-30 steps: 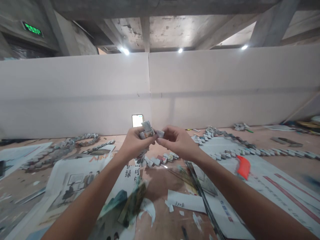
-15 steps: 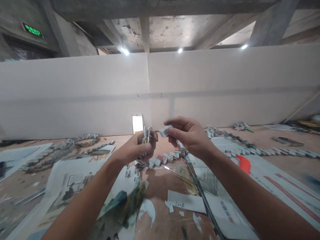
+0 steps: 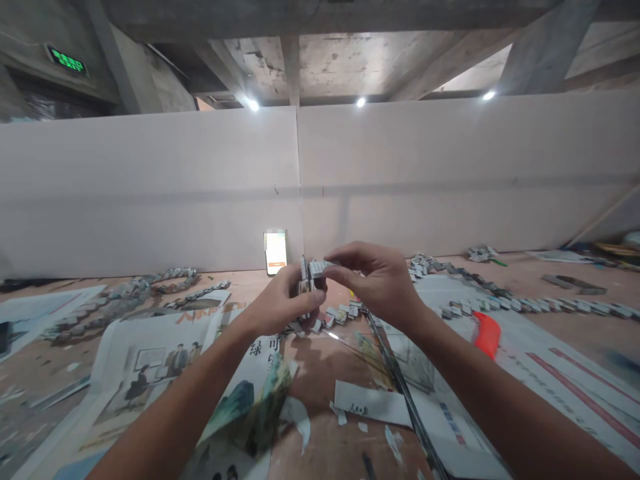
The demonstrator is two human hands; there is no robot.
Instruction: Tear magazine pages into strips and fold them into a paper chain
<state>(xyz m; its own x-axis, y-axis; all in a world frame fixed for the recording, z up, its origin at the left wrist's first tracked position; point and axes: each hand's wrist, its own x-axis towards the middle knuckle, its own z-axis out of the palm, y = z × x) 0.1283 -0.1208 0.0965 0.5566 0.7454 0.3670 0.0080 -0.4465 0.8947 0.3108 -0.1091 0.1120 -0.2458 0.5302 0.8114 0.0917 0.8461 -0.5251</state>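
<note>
Already made: long paper chains (image 3: 505,303) lie across the counter (image 3: 320,373).
Left hand (image 3: 283,307): fingers pinch the chain end (image 3: 303,288).
Right hand (image 3: 375,280): fingers hold a folded link (image 3: 319,268) against it.
Left: link seemingly not yet seated.

The left hand (image 3: 280,303) covers most of the folded paper piece (image 3: 303,277) it grips, so its shape cannot be told. Print on the phone screen (image 3: 275,252) at 12 o'clock is blurred. Both forearms run off the bottom edge.
</note>
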